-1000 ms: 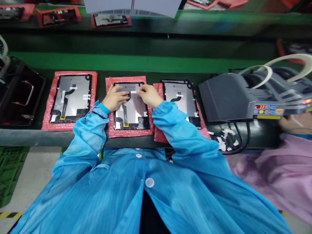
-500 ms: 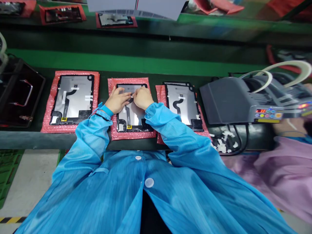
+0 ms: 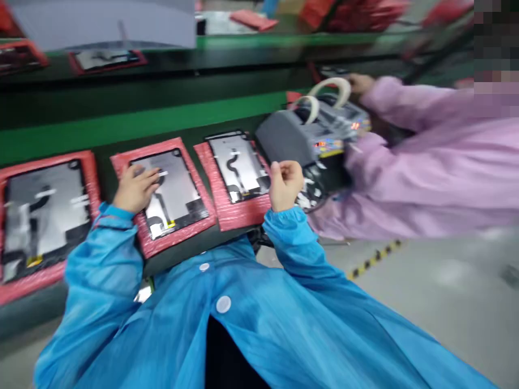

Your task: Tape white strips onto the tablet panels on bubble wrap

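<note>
My left hand (image 3: 137, 188) lies with fingers outstretched over the left edge of the middle tablet screen panel (image 3: 178, 186), which rests on pink bubble wrap (image 3: 156, 248). The panel's silver back carries a dark ribbon cable (image 3: 161, 208) with a yellow-marked end. Raised past the lower right corner of the right screen panel (image 3: 240, 159), my right hand (image 3: 286, 185) has its fingers curled in a pinch; anything between them is too small to make out. A third screen panel (image 3: 57, 200) lies on its own pink wrap at the left.
Grey tape dispensers (image 3: 281, 135) with white tape rolls and lit displays stand at the right. White scraps (image 3: 310, 192) lie beside them. A co-worker's pink sleeve (image 3: 438, 173) reaches in from the right. A shelf behind holds wrapped panels (image 3: 106, 59) and a pale box (image 3: 109, 24).
My right hand has left the middle panel and moved right, past the right panel. My left hand stays at the middle panel. The view has swung right, showing more of the co-worker.
</note>
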A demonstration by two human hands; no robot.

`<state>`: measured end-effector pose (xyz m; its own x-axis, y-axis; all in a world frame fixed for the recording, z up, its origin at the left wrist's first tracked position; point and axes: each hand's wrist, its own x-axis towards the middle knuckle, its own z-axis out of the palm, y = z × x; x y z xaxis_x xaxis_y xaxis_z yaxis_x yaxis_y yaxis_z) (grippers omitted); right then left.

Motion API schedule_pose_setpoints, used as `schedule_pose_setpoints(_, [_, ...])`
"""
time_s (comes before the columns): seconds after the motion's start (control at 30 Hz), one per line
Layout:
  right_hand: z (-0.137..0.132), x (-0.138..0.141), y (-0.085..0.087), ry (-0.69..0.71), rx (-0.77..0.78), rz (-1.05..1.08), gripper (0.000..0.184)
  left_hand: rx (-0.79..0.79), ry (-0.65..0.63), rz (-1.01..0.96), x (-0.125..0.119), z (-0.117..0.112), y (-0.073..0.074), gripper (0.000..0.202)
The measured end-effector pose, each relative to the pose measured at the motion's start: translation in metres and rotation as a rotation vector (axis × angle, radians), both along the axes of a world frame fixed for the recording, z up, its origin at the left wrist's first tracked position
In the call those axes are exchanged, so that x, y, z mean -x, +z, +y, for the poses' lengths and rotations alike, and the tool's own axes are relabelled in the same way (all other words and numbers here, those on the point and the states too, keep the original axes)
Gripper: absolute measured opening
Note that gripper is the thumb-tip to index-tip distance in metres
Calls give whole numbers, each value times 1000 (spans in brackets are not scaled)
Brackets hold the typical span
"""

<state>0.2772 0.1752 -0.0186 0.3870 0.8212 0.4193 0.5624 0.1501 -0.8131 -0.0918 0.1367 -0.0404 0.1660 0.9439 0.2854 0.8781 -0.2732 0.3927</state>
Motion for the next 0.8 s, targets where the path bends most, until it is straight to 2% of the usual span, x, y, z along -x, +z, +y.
schedule_pose_setpoints(0.07, [-8,-54,3,-302,-50,46,32,-29,19,37,1,2,5,39])
schedule_pose_setpoints(0.1, [-9,-75,5,-396,-25,74,35,-43,12,50,1,3,7,39])
schedule_pose_setpoints(0.13, [-7,-92,7,-436,32,120,38,-51,6,63,1,3,10,40])
schedule_pose_setpoints(0.2, [4,-113,11,-372,194,273,40,-59,-4,78,0,2,14,41])
schedule_pose_setpoints(0.27, [17,-120,13,-255,297,431,36,-60,11,81,-2,0,16,41])
schedule_pose_setpoints(0.3, [22,-120,14,-227,296,473,32,-59,20,77,-2,-1,17,40])
schedule_pose_setpoints(0.43, [27,-117,13,-309,76,393,20,-50,49,12,-5,-3,18,32])
schedule_pose_setpoints(0.53, [21,-121,9,-359,17,435,17,-39,52,-30,-8,-4,24,30])
schedule_pose_setpoints(0.63, [21,-124,5,-332,48,554,20,-56,90,-42,-14,-8,35,28])
schedule_pose_setpoints(0.8, [30,-121,6,-275,79,605,31,-129,114,-48,-25,-13,51,30])
